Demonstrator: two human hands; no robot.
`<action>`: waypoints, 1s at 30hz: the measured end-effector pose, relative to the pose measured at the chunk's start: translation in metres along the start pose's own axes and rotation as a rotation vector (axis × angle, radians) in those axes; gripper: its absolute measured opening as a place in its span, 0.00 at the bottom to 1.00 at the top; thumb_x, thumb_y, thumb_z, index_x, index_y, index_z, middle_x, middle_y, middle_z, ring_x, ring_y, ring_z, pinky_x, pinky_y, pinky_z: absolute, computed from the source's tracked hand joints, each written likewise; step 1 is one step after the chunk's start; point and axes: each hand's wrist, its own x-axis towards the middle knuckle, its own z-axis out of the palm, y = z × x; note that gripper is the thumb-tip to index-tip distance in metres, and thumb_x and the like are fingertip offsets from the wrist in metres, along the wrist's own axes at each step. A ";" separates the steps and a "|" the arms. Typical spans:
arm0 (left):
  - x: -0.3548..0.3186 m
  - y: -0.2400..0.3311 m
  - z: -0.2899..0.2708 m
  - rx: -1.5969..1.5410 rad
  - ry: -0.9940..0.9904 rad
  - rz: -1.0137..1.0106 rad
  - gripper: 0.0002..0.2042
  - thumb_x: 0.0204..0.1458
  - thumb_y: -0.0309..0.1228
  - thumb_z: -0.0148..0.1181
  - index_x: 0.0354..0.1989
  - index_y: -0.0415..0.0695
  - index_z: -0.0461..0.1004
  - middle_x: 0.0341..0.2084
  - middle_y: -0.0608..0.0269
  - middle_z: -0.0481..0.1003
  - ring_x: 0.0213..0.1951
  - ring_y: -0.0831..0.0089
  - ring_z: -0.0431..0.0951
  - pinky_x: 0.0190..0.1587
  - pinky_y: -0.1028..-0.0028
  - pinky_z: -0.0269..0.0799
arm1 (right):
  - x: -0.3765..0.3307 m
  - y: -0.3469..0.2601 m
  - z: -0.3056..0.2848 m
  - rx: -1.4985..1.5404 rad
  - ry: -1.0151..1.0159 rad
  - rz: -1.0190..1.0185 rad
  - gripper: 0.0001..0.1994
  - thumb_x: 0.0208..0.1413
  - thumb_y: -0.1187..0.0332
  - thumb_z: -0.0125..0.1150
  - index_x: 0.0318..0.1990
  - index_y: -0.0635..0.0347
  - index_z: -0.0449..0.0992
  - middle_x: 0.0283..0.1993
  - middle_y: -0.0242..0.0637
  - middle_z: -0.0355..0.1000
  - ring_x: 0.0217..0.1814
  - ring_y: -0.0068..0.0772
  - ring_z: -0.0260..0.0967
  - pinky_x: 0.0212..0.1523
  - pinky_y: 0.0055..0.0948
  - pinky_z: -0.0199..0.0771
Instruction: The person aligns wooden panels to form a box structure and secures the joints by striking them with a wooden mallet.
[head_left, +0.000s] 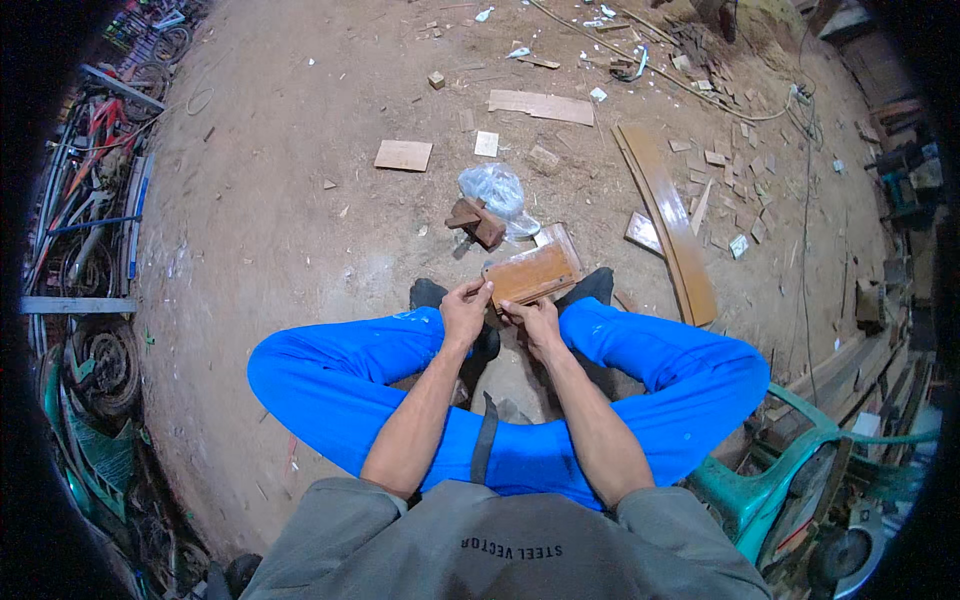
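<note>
both hands, left hand (pixel 465 310) and right hand (pixel 533 318), are gripping a flat wooden board (pixel 532 274) above the feet, its long axis slanting up to the right over dirt floor (pixel 270 230).

We see a flat, rectangular brown board (pixel 532 275), its broad face up and tilted a little, right end higher. It sits just above our knees in blue trousers (pixel 640 360), with its near-left corner pinched between our left hand (pixel 465 310) and right hand (pixel 535 320).
</note>
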 end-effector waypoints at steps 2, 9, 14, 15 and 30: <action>0.010 -0.016 -0.001 -0.100 -0.004 -0.030 0.17 0.57 0.37 0.64 0.44 0.31 0.79 0.32 0.57 0.82 0.32 0.75 0.81 0.36 0.76 0.77 | 0.006 0.008 -0.001 -0.006 -0.026 -0.045 0.12 0.52 0.76 0.68 0.44 0.63 0.74 0.38 0.35 0.77 0.34 0.23 0.74 0.37 0.24 0.78; 0.035 -0.050 -0.002 -0.435 0.061 -0.204 0.12 0.62 0.31 0.57 0.37 0.32 0.79 0.27 0.62 0.78 0.28 0.77 0.78 0.34 0.78 0.75 | -0.004 -0.012 -0.001 0.094 -0.044 0.082 0.12 0.53 0.73 0.68 0.44 0.62 0.74 0.37 0.34 0.77 0.36 0.23 0.74 0.41 0.25 0.77; 0.066 -0.080 -0.023 -0.493 0.318 -0.195 0.12 0.60 0.28 0.57 0.44 0.31 0.78 0.32 0.56 0.80 0.29 0.73 0.79 0.37 0.75 0.78 | 0.008 -0.002 0.018 0.086 -0.001 -0.049 0.13 0.52 0.76 0.68 0.44 0.63 0.73 0.37 0.33 0.76 0.35 0.23 0.73 0.36 0.23 0.73; 0.067 -0.078 -0.023 -0.494 0.319 -0.205 0.12 0.60 0.28 0.57 0.44 0.31 0.78 0.32 0.56 0.80 0.29 0.73 0.79 0.37 0.75 0.78 | 0.009 0.000 0.017 0.073 0.005 -0.007 0.15 0.51 0.77 0.69 0.45 0.63 0.72 0.36 0.34 0.76 0.32 0.22 0.71 0.34 0.23 0.72; 0.082 -0.081 -0.005 0.971 -0.146 0.116 0.08 0.46 0.24 0.58 0.35 0.41 0.81 0.36 0.48 0.79 0.43 0.50 0.80 0.47 0.57 0.78 | -0.001 0.002 0.022 -0.121 0.162 -0.053 0.15 0.47 0.70 0.73 0.42 0.61 0.76 0.37 0.32 0.76 0.33 0.22 0.69 0.35 0.24 0.66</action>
